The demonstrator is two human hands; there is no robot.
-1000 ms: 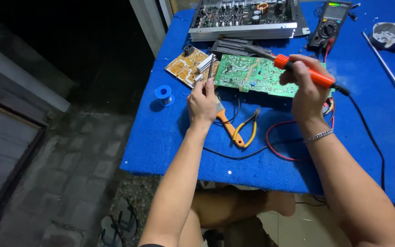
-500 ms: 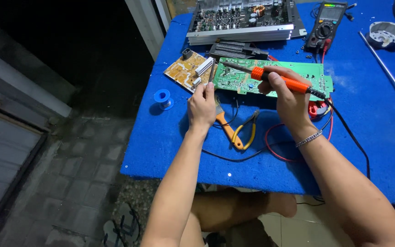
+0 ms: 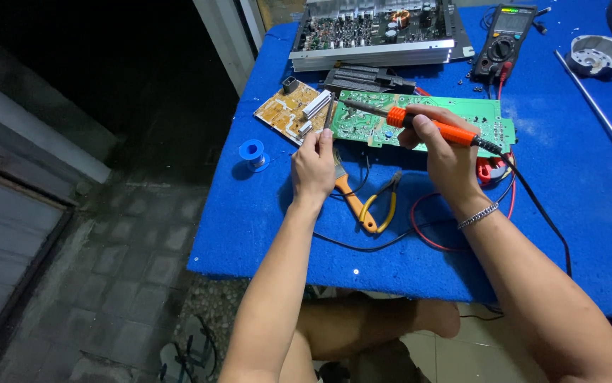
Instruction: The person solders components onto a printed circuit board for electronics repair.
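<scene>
Head view looks down on a blue-covered worktop (image 3: 263,234) crowded with electronics. Largest is the open amplifier chassis (image 3: 377,32) at the far edge, then the green circuit board (image 3: 426,117) lying flat with its long axis running left to right, and a smaller tan circuit board (image 3: 288,110) touching its left end.

The right hand (image 3: 447,152) is closed in a pen-like grip around the orange handle of a soldering iron (image 3: 426,128). The iron's long axis slants across the green board, its tip pointing left and slightly away toward the board's left end, its cord trailing off to the right.

The left hand (image 3: 313,167) pinches a thin strand, probably solder wire (image 3: 328,117), between thumb and fingertips, upright, its free end reaching up to the seam between the two boards. The iron's tip lies just right of that strand's top; whether they touch cannot be told. The left hand is the nearer of the two to that spot.

Smaller things: a multimeter (image 3: 508,35) at the far right, yellow-handled pliers (image 3: 384,209) just beside the left wrist, and a blue solder spool (image 3: 253,152) to the left.
</scene>
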